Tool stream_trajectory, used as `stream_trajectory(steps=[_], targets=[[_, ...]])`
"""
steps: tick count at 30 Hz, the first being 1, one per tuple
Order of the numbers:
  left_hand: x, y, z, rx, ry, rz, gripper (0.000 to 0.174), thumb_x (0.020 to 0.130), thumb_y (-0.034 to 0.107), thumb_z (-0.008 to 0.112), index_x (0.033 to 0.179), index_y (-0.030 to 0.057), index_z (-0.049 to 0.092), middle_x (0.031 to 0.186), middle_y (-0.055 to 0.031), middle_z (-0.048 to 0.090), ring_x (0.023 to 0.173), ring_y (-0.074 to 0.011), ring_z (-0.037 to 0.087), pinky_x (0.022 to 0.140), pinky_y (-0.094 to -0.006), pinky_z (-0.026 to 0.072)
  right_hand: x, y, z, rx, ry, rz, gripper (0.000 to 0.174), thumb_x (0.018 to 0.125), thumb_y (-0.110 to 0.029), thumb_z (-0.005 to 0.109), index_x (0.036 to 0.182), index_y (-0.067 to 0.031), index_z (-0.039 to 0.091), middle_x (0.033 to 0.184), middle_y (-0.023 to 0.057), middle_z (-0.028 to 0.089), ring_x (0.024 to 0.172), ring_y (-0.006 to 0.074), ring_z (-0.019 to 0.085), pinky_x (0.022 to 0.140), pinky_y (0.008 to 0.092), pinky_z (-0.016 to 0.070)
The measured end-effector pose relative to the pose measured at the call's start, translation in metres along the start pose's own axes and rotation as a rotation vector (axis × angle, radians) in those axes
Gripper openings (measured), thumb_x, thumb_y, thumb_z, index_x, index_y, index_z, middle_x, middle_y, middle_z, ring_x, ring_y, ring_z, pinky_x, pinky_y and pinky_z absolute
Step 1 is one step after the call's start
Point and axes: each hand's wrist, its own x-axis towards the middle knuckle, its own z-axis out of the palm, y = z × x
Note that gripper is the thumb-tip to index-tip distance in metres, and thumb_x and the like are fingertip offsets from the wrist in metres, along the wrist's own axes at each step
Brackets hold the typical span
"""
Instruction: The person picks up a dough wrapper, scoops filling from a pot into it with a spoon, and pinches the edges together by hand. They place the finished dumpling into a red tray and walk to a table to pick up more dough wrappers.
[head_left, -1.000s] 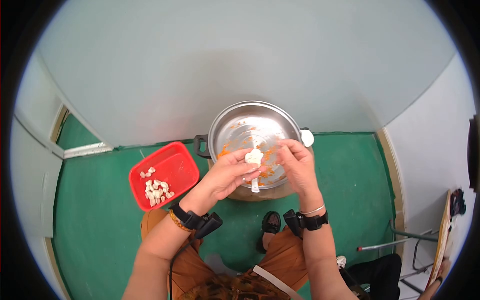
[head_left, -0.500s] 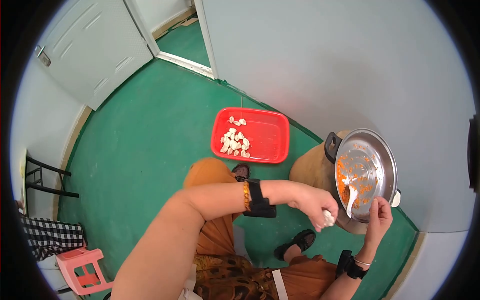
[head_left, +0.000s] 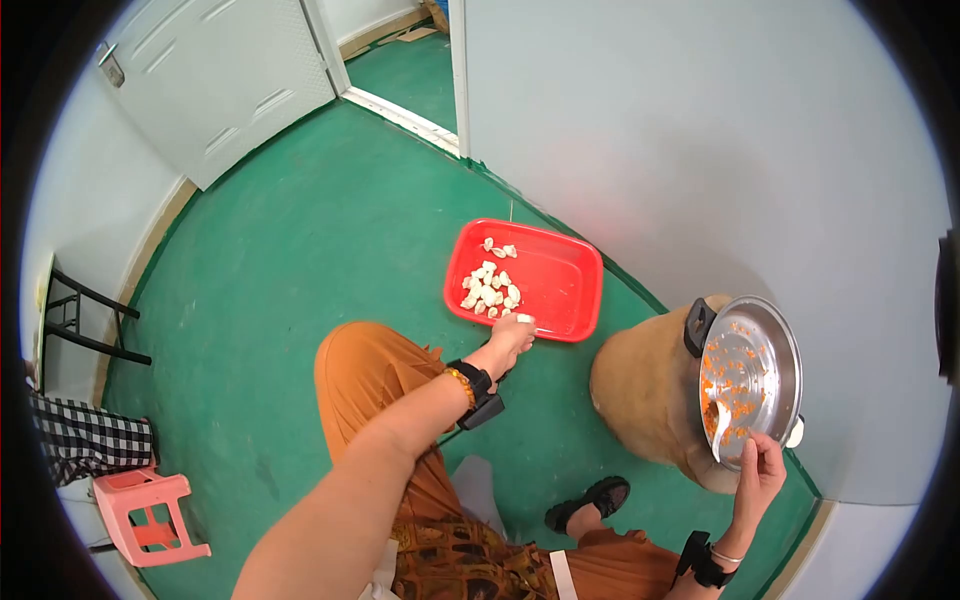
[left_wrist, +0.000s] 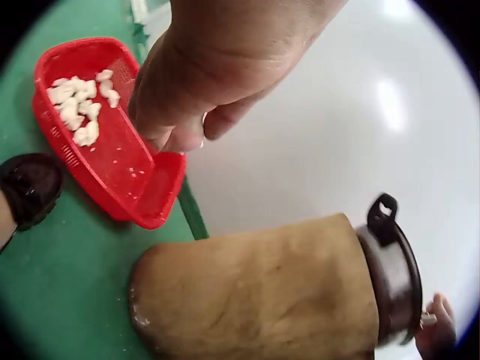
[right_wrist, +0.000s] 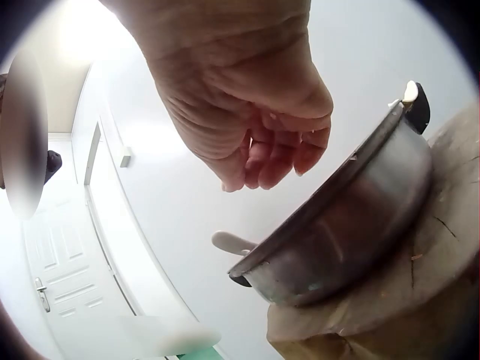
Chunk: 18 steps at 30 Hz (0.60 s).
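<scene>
My left hand (head_left: 508,345) pinches a white dumpling (head_left: 525,318) at the near rim of the red plastic basket (head_left: 572,262). Inside, white dumplings (head_left: 488,291) lie clustered toward the left side. In the left wrist view, the fingers (left_wrist: 169,112) curl downward over the basket's edge and mostly hide the dumpling. My right hand (head_left: 762,468) hovers by the near rim of the metal pan (head_left: 775,360), fingers loosely bent with nothing seen in them. Orange shredded filling (head_left: 742,408) is scattered over the pan's bottom, and a white spoon (head_left: 721,430) leans in it.
Under the pan stands a thick wooden stump (head_left: 645,385). White dough (head_left: 796,433) sits by the pan's far handle. A pink stool (head_left: 150,515) stands at the left, and a grey wall (head_left: 700,130) rises behind the pan. My shoe (head_left: 590,503) is on the green floor.
The head view has swung left. My left hand has carried the dumpling from beside the pan over to the red basket. My right hand has dropped to the pan's near rim.
</scene>
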Motion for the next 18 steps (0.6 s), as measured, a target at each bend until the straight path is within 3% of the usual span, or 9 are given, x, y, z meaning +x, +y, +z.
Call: stream_trajectory(steps=[5,9,11,13,14,15,18], targets=[[0.027,-0.06,-0.024,-0.125,0.11,-0.157,0.013,0.076,0.002,0.058,0.082,0.0116,0.051,0.076,0.0013,0.052,0.068,-0.0125,0.052,0.054,-0.0272,0.0442,-0.012,-0.004,0.001,-0.03,0.066,-0.011,0.008,0.086,-0.001,0.057,0.093,0.0037,0.058,0.087,0.0014,0.055,0.077,0.0071,0.051,0.07,0.0203,0.0417],[0.054,-0.074,-0.027,-0.213,0.181,-0.232,0.016,0.076,0.001,0.059,0.085,0.0108,0.05,0.08,-0.0001,0.053,0.07,-0.0139,0.053,0.055,-0.0293,0.0479,-0.028,-0.011,-0.001,-0.055,0.088,0.01,0.008,0.086,-0.004,0.058,0.091,0.0019,0.059,0.086,0.0004,0.054,0.073,0.006,0.047,0.065,0.0187,0.0381],[0.055,-0.052,-0.023,-0.294,0.224,-0.151,0.019,0.076,-0.001,0.06,0.087,0.0094,0.048,0.078,-0.0024,0.052,0.062,-0.0158,0.053,0.05,-0.0271,0.0473,-0.034,-0.008,-0.006,-0.118,0.076,-0.035,0.007,0.088,-0.006,0.057,0.092,-0.0002,0.058,0.084,-0.0014,0.053,0.07,0.004,0.044,0.062,0.0181,0.0353],[0.077,-0.035,-0.035,-0.38,0.13,-0.059,0.018,0.076,-0.002,0.059,0.086,0.0076,0.047,0.076,-0.0029,0.051,0.054,-0.0153,0.05,0.046,-0.0266,0.0441,-0.04,-0.009,-0.015,-0.123,0.054,-0.01,0.007,0.088,-0.006,0.057,0.091,0.0002,0.058,0.084,-0.0008,0.052,0.071,0.0047,0.044,0.062,0.0182,0.0355],[0.091,-0.022,-0.035,-0.368,0.198,0.007,0.017,0.076,-0.002,0.058,0.084,0.0072,0.047,0.072,-0.0027,0.05,0.052,-0.0146,0.049,0.044,-0.0263,0.0415,-0.04,-0.012,-0.018,-0.122,0.047,0.0,0.008,0.087,-0.006,0.057,0.091,0.0004,0.058,0.083,-0.0006,0.051,0.071,0.005,0.044,0.062,0.0183,0.0356],[0.101,-0.008,-0.035,-0.357,0.268,0.071,0.015,0.076,-0.002,0.058,0.082,0.0067,0.047,0.069,-0.0025,0.05,0.05,-0.0139,0.048,0.041,-0.0261,0.039,-0.04,-0.022,-0.018,-0.165,0.06,-0.004,0.007,0.086,-0.004,0.059,0.091,0.0014,0.059,0.084,0.001,0.054,0.074,0.0069,0.047,0.066,0.0199,0.0386],[0.123,0.036,-0.048,-0.376,0.203,0.24,0.012,0.078,0.0,0.056,0.077,0.0073,0.047,0.06,-0.0012,0.047,0.05,-0.0123,0.047,0.039,-0.0259,0.0351,-0.037,-0.048,-0.016,-0.246,0.088,0.0,0.007,0.084,0.001,0.06,0.091,0.0033,0.06,0.086,0.0039,0.059,0.079,0.0106,0.053,0.074,0.0231,0.0446]])
